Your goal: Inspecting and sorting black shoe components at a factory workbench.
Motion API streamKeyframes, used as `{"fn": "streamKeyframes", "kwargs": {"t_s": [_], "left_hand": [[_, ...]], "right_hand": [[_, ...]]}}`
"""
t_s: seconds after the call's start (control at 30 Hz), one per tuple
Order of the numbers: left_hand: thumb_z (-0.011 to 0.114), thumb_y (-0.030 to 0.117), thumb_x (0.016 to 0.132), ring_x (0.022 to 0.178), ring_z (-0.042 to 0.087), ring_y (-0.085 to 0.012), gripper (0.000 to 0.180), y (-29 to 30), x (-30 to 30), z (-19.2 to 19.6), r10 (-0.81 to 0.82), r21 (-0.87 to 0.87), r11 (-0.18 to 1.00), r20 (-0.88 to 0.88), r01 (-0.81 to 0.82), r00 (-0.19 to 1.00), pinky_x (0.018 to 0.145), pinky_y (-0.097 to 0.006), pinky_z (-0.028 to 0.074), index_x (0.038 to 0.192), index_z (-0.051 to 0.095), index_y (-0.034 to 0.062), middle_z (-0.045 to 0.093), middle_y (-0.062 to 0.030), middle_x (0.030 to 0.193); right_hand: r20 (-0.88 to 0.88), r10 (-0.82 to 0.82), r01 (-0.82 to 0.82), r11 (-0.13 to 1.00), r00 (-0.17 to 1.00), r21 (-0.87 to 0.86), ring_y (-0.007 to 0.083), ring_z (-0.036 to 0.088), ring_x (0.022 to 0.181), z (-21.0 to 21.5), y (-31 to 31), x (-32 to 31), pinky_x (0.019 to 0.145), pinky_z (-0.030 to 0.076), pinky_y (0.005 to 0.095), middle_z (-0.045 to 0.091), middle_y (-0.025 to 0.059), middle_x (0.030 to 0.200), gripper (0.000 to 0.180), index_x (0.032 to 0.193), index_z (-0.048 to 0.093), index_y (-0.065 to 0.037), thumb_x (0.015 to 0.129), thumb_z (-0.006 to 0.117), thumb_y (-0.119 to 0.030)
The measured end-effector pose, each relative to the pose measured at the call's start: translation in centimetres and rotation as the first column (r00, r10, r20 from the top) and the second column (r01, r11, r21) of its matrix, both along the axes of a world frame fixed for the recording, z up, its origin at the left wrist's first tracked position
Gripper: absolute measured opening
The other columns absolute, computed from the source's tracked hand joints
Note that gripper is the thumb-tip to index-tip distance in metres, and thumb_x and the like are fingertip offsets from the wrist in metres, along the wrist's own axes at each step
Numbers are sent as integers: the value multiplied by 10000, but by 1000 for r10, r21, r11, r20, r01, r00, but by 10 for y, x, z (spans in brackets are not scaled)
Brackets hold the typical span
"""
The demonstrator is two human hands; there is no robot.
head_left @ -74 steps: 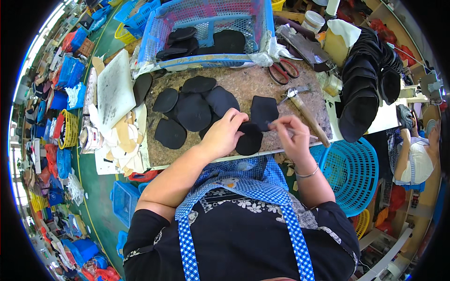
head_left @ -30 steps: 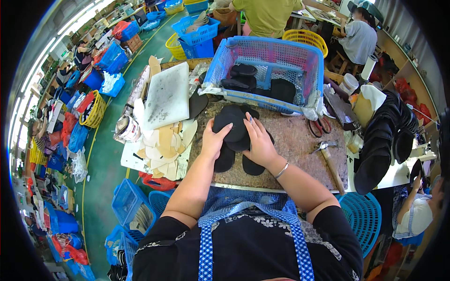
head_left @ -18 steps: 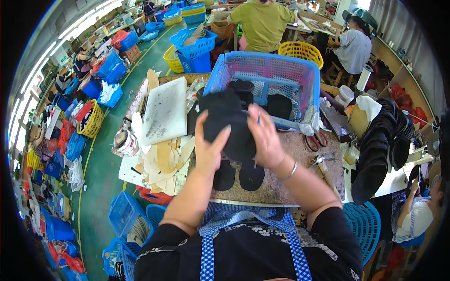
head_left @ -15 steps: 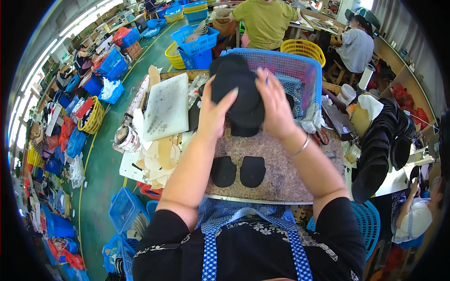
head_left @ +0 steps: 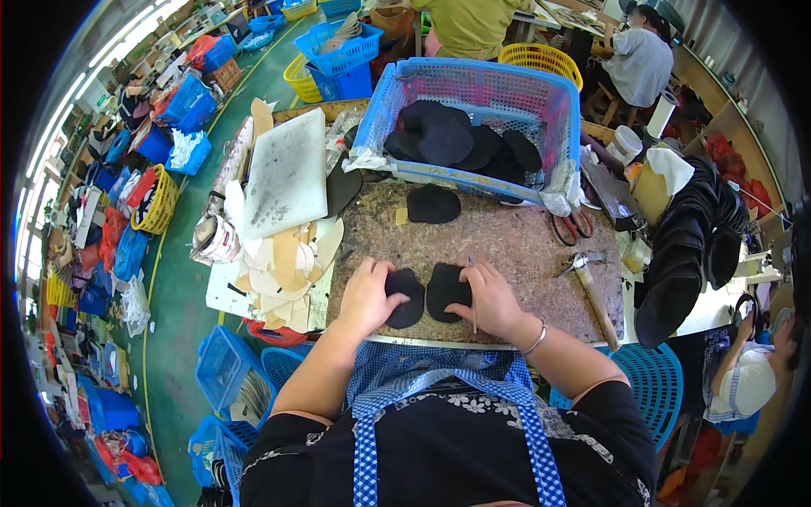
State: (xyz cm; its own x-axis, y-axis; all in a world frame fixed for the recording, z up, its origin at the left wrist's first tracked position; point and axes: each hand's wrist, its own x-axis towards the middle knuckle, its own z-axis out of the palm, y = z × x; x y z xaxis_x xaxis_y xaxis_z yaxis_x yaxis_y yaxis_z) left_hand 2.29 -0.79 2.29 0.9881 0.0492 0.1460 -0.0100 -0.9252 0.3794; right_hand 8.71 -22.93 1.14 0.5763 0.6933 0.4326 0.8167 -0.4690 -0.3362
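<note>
Two small black rounded pads lie side by side near the table's front edge. My left hand (head_left: 369, 297) is closed round the outer side of the left black pad (head_left: 407, 296), its thumb on top. On the right black pad (head_left: 446, 287), my right hand (head_left: 493, 302) grips the outer edge, thumb pressed on the face. A thin pen-like stick (head_left: 473, 306) runs between the fingers of that hand. Farther back, another black pad (head_left: 433, 204) rests alone on the board. Behind it, a blue plastic basket (head_left: 481, 182) contains a heap of black pieces (head_left: 448, 135).
A hammer (head_left: 595, 300) and red-handled scissors (head_left: 572, 226) lie on the right of the brown work board (head_left: 507, 237). Beige cut pieces (head_left: 287, 275) and a white slab (head_left: 287, 179) cover the left side. Black curved pieces (head_left: 688, 245) are stacked at far right. Other people sit beyond.
Both hands have come down and back from a raised stack of black pieces to the two pads near me. The black pieces now lie in the basket. The hammer has come into sight.
</note>
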Motion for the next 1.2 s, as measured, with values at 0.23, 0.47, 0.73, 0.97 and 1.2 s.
{"fn": "streamKeyframes", "kwargs": {"t_s": [0.23,0.47,0.73,0.97,1.2], "left_hand": [[685,171,723,721,533,-121,249,10,107,-21,105,-825,560,-17,-74,994,681,-245,437,892,591,14,566,-50,777],[734,164,608,844,529,-293,282,-22,127,-33,151,-358,932,247,-55,957,700,-377,438,790,566,31,521,-149,919],[702,273,716,810,509,-162,393,-43,144,73,188,-841,513,307,173,933,746,-282,413,904,512,-15,543,-85,863],[683,241,736,1063,448,-278,493,-40,119,74,240,-494,854,650,161,721,870,-363,381,1089,453,-13,455,-179,1141],[539,-22,748,1089,415,-281,341,-65,34,81,4,-314,823,837,473,548,921,-359,331,1057,397,8,410,-192,1157]], "right_hand": [[-155,91,29,770,984,637,191,492,724,49,6,42,646,424,289,503,89,804,359,834,441,-33,612,718,13],[42,-680,613,684,732,396,339,529,934,105,-35,127,807,425,380,536,205,1008,639,1073,448,25,631,760,-316],[-750,-378,772,575,543,270,251,571,824,41,-73,190,701,437,339,580,188,901,357,942,520,71,694,629,-161],[-747,-382,807,481,545,343,236,566,793,48,-71,166,673,439,339,578,189,868,289,916,517,77,688,569,-93],[-856,-60,834,270,514,482,180,517,690,106,-132,66,583,431,344,542,106,769,207,851,532,48,687,570,-73]]}}
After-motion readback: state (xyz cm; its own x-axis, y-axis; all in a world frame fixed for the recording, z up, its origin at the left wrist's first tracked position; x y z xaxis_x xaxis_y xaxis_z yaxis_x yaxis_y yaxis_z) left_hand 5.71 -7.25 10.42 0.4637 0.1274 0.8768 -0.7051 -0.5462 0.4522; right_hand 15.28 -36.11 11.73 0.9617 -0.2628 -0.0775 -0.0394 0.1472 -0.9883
